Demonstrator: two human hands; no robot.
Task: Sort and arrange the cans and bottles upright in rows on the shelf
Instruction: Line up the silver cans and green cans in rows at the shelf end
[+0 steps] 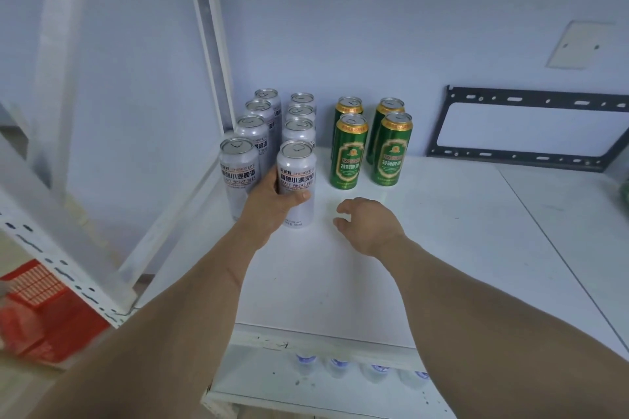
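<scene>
The left hand [272,201], just left of the frame's centre, is wrapped around the lower half of a silver can [296,180], thumb across its front and the other fingers hidden behind; the can stands upright on the white shelf [340,275] at the front of its row. The right hand [369,224], near the centre of the frame, holds nothing: its fingers are loosely curled and apart, just above or resting on the bare shelf surface, I cannot tell which.

Outward from the held can, three more silver cans line up behind it toward the wall, and a second row of four silver cans [238,173] runs alongside on its left, all upright. To the right of these, slightly above centre, four green cans [349,153] stand in two short rows of two, also upright and sorted apart from the silver ones.

Judging by this, the can part looks well advanced: eight silver and four green already stand in rows, with the last silver one seemingly being set or straightened. Most of the shelf toward the right and bottom of the frame is unused. Bottle caps [337,364] show on a lower level at the bottom centre, blurred; whether they belong to the job I cannot tell
</scene>
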